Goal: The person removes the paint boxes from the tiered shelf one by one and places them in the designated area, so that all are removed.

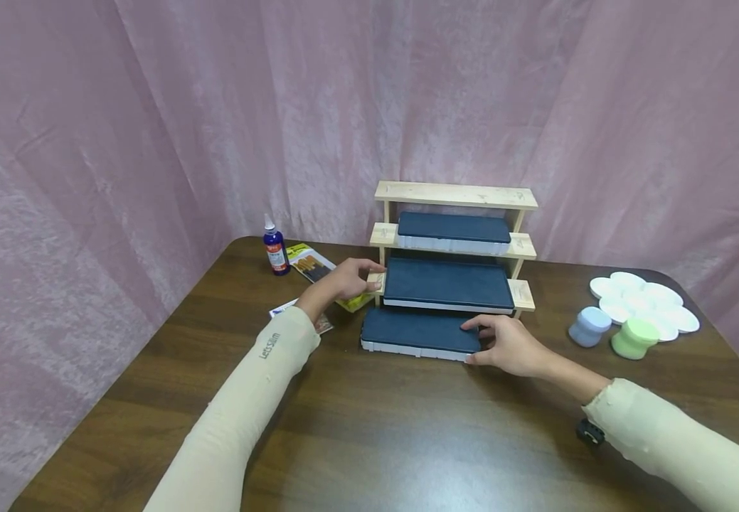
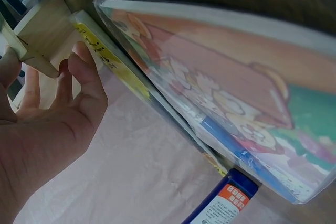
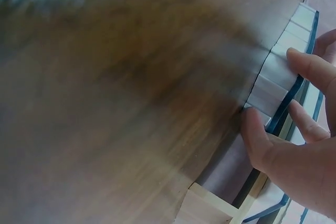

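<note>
A stepped wooden rack (image 1: 455,194) stands at the back of the table. My left hand (image 1: 348,279) pinches the left end of its lower board; in the left wrist view the thumb and fingers lie either side of the wood (image 2: 50,30). On the table before the rack is a white box with a dark blue lid (image 1: 417,328). My right hand (image 1: 511,347) holds that box's right end, fingers over the lid and front side. Two similar lidded boxes, a middle one (image 1: 447,282) and an upper one (image 1: 454,227), rest on the rack's steps.
A blue bottle with a white nozzle (image 1: 276,249) stands at the back left, beside a brush packet (image 1: 310,264). A picture packet (image 2: 226,87) lies near my left wrist. At right are a blue cup (image 1: 589,327), a green cup (image 1: 635,338) and a white flower-shaped palette (image 1: 647,300).
</note>
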### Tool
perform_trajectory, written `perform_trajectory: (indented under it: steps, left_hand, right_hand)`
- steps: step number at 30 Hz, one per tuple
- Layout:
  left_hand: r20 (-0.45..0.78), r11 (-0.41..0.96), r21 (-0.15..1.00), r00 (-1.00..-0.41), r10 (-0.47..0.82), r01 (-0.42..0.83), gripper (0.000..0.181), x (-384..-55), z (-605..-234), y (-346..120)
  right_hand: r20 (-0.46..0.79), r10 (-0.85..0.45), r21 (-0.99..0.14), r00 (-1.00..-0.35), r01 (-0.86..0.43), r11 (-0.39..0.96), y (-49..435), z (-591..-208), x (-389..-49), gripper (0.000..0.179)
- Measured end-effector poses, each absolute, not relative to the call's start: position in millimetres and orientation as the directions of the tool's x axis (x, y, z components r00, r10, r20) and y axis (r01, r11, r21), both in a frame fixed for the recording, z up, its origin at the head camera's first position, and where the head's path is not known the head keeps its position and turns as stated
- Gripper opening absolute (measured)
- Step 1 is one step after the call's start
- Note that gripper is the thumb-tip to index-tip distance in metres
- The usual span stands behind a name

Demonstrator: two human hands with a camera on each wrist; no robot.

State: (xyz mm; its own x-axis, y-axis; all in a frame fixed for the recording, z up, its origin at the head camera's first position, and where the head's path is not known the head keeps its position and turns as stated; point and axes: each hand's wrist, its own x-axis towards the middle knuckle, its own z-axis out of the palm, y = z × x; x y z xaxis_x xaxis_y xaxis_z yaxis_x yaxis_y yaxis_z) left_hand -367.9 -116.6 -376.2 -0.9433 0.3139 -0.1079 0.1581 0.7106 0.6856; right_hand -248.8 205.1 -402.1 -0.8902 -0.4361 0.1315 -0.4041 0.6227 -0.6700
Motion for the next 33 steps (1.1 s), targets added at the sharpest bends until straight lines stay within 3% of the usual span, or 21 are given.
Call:
perform_trajectory:
  steps: [33]
  left_hand:
    - [-0.118, 0.711, 0.686, -0.941, 0.316, 0.153, 0.039, -368, -376, -117]
  right_hand:
    - [0.112, -0.455, -0.629, -0.884, -0.417, 0.656, 213, -389, -247, 0.050]
